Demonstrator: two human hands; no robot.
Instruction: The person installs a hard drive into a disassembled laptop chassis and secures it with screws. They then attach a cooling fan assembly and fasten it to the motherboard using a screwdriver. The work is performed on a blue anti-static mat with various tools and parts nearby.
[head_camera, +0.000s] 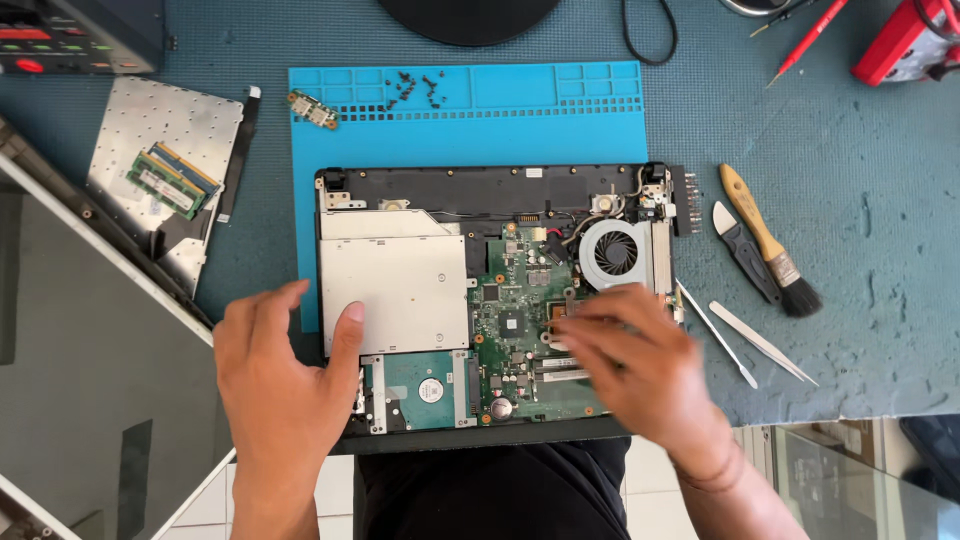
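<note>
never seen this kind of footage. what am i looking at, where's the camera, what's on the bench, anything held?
There is no machine here: a person works with two bare hands, filmed by one camera worn on the head and looking down. On a blue mat lies an opened laptop base, showing its green circuit board, round fan, silver optical drive and hard drive. The left hand rests on the base's left edge, thumb on the optical drive. The right hand is blurred over the board; I cannot tell if it holds anything. Loose screws sit on the mat; a brush and tweezers lie to the right.
</note>
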